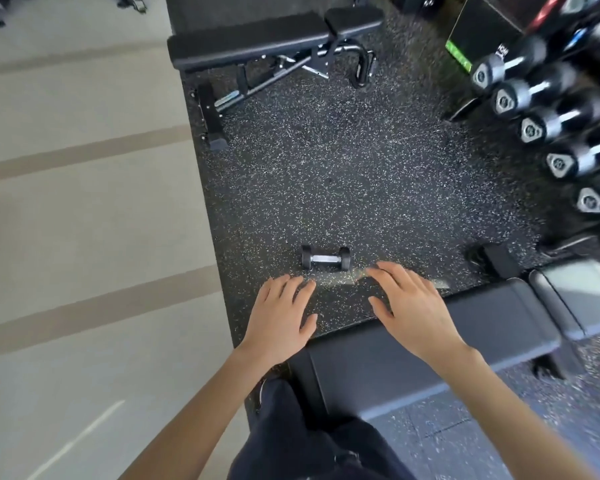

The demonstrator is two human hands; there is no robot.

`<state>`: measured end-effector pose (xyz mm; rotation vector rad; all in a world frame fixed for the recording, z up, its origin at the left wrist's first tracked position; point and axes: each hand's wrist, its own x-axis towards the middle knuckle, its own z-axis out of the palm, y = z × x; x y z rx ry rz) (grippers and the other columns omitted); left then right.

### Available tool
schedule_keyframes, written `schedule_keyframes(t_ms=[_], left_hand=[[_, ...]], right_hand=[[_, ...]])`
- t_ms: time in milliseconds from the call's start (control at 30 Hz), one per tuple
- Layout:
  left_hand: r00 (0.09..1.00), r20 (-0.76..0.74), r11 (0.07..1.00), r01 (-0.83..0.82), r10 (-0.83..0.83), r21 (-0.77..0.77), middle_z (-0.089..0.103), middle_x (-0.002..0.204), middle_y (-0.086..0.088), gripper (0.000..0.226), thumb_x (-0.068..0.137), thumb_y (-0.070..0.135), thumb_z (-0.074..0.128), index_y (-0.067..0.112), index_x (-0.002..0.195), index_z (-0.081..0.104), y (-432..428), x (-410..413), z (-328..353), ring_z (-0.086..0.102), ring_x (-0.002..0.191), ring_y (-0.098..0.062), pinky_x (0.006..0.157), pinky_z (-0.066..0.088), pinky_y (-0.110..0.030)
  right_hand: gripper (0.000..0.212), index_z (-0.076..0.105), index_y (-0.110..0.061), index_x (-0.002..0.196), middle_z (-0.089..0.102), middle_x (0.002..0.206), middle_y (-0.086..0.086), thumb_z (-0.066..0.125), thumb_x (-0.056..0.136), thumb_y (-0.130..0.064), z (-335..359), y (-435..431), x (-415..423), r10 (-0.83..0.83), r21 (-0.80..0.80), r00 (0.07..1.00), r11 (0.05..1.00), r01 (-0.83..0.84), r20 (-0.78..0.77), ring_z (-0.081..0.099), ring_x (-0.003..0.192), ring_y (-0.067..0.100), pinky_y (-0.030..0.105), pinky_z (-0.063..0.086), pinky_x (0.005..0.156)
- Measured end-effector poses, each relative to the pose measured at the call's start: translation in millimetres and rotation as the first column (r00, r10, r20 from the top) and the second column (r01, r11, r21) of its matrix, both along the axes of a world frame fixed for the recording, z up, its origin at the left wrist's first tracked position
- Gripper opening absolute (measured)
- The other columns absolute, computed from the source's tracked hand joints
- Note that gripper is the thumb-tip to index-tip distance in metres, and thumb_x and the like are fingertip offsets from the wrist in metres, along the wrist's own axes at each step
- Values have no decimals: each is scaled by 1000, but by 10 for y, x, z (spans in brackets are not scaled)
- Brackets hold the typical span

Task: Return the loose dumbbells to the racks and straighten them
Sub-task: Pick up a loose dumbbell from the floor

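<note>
Left hand (281,313) and right hand (413,306) hover empty, fingers straight.
Small dumbbell (325,258) just beyond the fingertips: rigid, likely light; grip its metal handle.

What I see worn
Dark navy trousers (291,431), a dark shoe (264,389); forearms (194,403), left hand (281,317) and right hand (413,306) bare.

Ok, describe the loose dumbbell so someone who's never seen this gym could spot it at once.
Start at the speckled rubber floor between the far bench and the near bench. Past the near one, a small dumbbell lies alone. Unlike the larger dumbbells racked on the right, it sits on the floor, black heads joined by a chrome handle.
</note>
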<state>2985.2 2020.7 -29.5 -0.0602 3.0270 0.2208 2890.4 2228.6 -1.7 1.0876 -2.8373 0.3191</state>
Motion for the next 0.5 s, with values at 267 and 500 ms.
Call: schedule_keyframes(t_ms=[267, 500], left_hand=[[998, 9, 998, 63, -63, -31, 63, 117, -4, 56, 84, 45, 33, 16, 123, 61, -177, -175, 25, 59, 110, -27, 95, 47, -44], [967, 43, 967, 251, -250, -39, 64, 118, -5, 56, 85, 46, 32, 16, 123, 61, -693, -515, -81, 59, 110, -28, 94, 48, -44]], right_hand=[[44, 59, -13, 117, 61, 117, 6, 73, 76, -20, -79, 146, 8, -71, 22, 997, 997, 70, 26, 63, 98, 28, 43, 53, 80], [46, 60, -14, 114, 61, 115, 6, 76, 71, -17, -167, -282, 5, -216, 36, 976, 976, 216, -6, 64, 95, 27, 42, 53, 77]])
